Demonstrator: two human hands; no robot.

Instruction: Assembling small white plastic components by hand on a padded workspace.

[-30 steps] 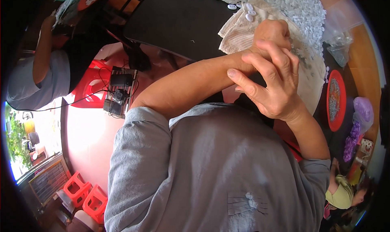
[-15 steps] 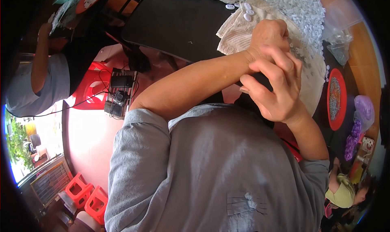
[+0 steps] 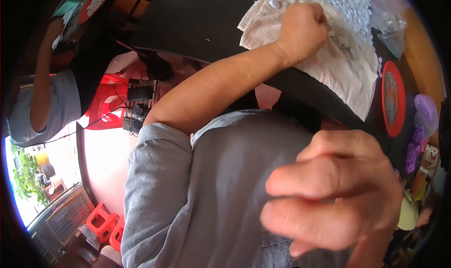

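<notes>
Left hand (image 3: 304, 29) on cloth (image 3: 350, 82), can't tell grip; right hand (image 3: 343, 188) unclenched, clear of table edge (image 3: 183, 51)

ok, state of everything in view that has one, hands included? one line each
Left hand: curled into a fist over the towel; contents hidden
Right hand: raised, fingers bent, blurred; nothing visible in it
Towel: spread, wrinkled
White oval pieces: mostly heaped, a few loose
Red dish: holding grey bits
Purple bag: puffed out
Black devices: cables around them; power state not visible
</notes>
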